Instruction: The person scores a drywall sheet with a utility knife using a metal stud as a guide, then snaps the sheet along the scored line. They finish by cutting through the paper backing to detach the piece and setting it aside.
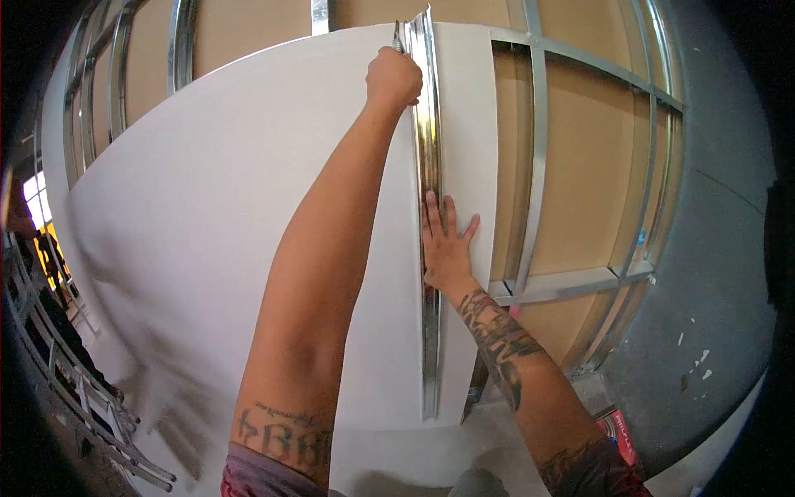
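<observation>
A long shiny metal stud (428,149) lies lengthwise on a large white panel (207,190). Near the panel's far edge, my left hand (394,79) is closed around a small tool (397,38), perhaps a knife, beside the stud's left edge. Its tip shows above my fist; the rest is hidden by my fingers. Lower down, my right hand (447,253) lies on the stud and the panel beside it, fingers spread and pointing away from me.
Metal framing (537,166) with brown boards (588,166) extends behind and right of the panel. A ladder (99,414) is at the lower left. On the right is grey floor (720,248) with white scraps; a red box (623,435) sits near my right forearm.
</observation>
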`<state>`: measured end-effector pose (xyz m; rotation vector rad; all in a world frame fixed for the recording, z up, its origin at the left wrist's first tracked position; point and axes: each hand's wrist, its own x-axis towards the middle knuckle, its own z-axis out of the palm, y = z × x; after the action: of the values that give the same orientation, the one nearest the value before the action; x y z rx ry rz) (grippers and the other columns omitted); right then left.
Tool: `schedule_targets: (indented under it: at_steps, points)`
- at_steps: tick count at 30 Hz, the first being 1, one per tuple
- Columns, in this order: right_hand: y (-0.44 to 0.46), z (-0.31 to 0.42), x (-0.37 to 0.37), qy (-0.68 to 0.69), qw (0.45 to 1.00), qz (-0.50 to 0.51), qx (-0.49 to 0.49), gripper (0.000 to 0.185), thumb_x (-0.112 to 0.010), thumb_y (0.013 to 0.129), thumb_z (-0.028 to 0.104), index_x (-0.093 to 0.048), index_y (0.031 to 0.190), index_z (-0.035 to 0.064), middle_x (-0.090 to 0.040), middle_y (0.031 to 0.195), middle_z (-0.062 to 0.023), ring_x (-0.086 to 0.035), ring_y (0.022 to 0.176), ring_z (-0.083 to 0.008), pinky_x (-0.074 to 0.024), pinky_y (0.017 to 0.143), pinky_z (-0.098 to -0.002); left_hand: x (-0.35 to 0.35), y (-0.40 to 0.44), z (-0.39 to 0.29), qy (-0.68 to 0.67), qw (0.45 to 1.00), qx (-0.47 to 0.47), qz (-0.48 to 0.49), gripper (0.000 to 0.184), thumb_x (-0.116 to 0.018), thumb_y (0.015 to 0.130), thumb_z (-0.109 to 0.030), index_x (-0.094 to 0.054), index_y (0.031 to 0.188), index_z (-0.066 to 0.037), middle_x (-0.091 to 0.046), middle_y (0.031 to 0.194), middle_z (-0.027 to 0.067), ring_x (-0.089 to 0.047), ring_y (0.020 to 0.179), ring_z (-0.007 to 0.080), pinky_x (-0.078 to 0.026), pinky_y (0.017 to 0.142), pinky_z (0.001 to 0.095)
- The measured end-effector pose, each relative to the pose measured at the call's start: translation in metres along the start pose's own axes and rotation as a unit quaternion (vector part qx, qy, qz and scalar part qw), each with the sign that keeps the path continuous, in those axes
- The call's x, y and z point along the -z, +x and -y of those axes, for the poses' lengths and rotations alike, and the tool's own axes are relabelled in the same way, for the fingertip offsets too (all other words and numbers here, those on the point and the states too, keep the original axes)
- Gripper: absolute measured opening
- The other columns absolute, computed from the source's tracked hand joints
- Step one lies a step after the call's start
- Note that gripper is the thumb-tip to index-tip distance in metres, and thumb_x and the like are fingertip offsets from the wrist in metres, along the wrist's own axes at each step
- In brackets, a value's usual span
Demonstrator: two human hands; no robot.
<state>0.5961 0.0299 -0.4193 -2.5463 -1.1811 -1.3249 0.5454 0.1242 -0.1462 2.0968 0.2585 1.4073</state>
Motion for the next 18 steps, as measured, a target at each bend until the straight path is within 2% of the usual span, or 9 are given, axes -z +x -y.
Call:
schedule_targets:
  at_steps: [2, 6, 8, 11, 13, 14, 15, 17, 18]
  points:
    - [-0.001, -0.001, -0.001, 0.002, 1.0, 0.002, 0.0, 0.109, -0.079, 0.063, 0.032, -0.025, 0.152, 0.0025, -0.002, 0.163, -0.0174, -0.009, 0.148, -0.0407, -0.0156, 0.103, -0.0791, -0.002, 0.002, -0.001, -0.014, 0.999, 0.027, 0.014, 0.032, -0.051, 0.094, -0.023, -0.058, 0.105, 0.007, -0.068, 0.099, 0.0271, -0.068, 0.095, 0.0412, -0.055, 0.085, 0.047]
    - [-0.001, 0.0, -0.008, -0.008, 0.999, -0.042, 0.001, 0.108, -0.078, 0.063, 0.032, -0.026, 0.152, 0.0024, -0.002, 0.163, -0.0175, -0.009, 0.148, -0.0411, -0.0162, 0.103, -0.079, -0.014, 0.018, 0.007, 0.046, 0.998, -0.031, -0.024, 0.03, -0.054, 0.092, -0.018, -0.056, 0.107, 0.008, -0.066, 0.105, 0.0289, -0.069, 0.094, 0.0392, -0.056, 0.083, 0.0447]
    - [0.0, 0.0, -0.004, -0.014, 1.0, -0.004, -0.001, 0.104, -0.077, 0.068, 0.034, -0.025, 0.153, 0.0047, 0.0, 0.163, -0.0168, -0.009, 0.148, -0.0402, -0.0146, 0.102, -0.0806, -0.017, 0.019, 0.006, 0.042, 0.998, -0.027, -0.023, 0.029, -0.055, 0.09, -0.015, -0.056, 0.107, 0.008, -0.065, 0.106, 0.0298, -0.069, 0.095, 0.0389, -0.057, 0.082, 0.0442]
    - [0.0, 0.0, -0.004, -0.015, 1.0, 0.024, -0.003, 0.101, -0.075, 0.073, 0.035, -0.023, 0.154, 0.0068, 0.001, 0.163, -0.0162, -0.008, 0.148, -0.0393, -0.0132, 0.101, -0.0819, -0.014, 0.014, -0.002, 0.07, 0.996, -0.051, -0.031, 0.028, -0.057, 0.087, -0.009, -0.055, 0.107, 0.009, -0.067, 0.099, 0.0276, -0.072, 0.083, 0.0361, -0.058, 0.077, 0.0416]
    - [-0.002, 0.001, -0.002, -0.006, 1.0, 0.016, -0.002, 0.1, -0.075, 0.073, 0.034, -0.024, 0.154, 0.0067, 0.0, 0.163, -0.0162, -0.009, 0.148, -0.0393, -0.0134, 0.102, -0.0817, -0.003, 0.003, -0.016, 0.079, 0.997, -0.006, 0.027, 0.027, -0.056, 0.084, -0.005, -0.054, 0.107, 0.01, -0.069, 0.089, 0.0228, -0.072, 0.067, 0.0321, -0.059, 0.069, 0.0388]
    - [-0.002, -0.001, 0.005, -0.002, 0.999, 0.036, 0.002, 0.1, -0.075, 0.073, 0.033, -0.024, 0.154, 0.0065, 0.0, 0.163, -0.0162, -0.009, 0.148, -0.0395, -0.0134, 0.102, -0.0814, 0.0, 0.007, -0.013, 0.141, 0.987, -0.079, 0.014, 0.026, -0.055, 0.083, -0.003, -0.054, 0.105, 0.01, -0.069, 0.08, 0.0196, -0.07, 0.056, 0.0284, -0.059, 0.062, 0.0358]
    - [0.0, -0.003, 0.009, 0.001, 0.998, 0.056, 0.007, 0.1, -0.074, 0.073, 0.032, -0.023, 0.154, 0.0063, 0.0, 0.163, -0.0162, -0.01, 0.148, -0.0397, -0.0134, 0.102, -0.0811, 0.0, 0.012, -0.011, 0.142, 0.987, -0.078, 0.013, 0.026, -0.055, 0.083, -0.003, -0.054, 0.105, 0.01, -0.069, 0.08, 0.0196, -0.07, 0.056, 0.0284, -0.059, 0.062, 0.0358]
    - [0.002, -0.004, 0.001, -0.001, 1.0, 0.019, 0.01, 0.101, -0.075, 0.072, 0.033, -0.023, 0.154, 0.0062, -0.001, 0.163, -0.0162, -0.01, 0.148, -0.0399, -0.0133, 0.102, -0.081, -0.004, 0.019, -0.009, 0.076, 0.996, -0.026, 0.028, 0.022, -0.061, 0.085, -0.014, -0.067, 0.077, 0.006, -0.069, 0.067, 0.0188, -0.071, 0.06, 0.0289, -0.058, 0.06, 0.0384]
    - [0.002, -0.003, -0.003, -0.004, 1.0, -0.016, 0.014, 0.103, -0.076, 0.07, 0.034, -0.023, 0.154, 0.006, -0.001, 0.163, -0.0162, -0.01, 0.148, -0.0401, -0.0132, 0.102, -0.0809, -0.005, 0.022, -0.006, 0.194, 0.977, -0.082, 0.036, 0.023, -0.061, 0.084, -0.014, -0.068, 0.076, 0.006, -0.069, 0.07, 0.0195, -0.071, 0.062, 0.0274, -0.058, 0.063, 0.0355]
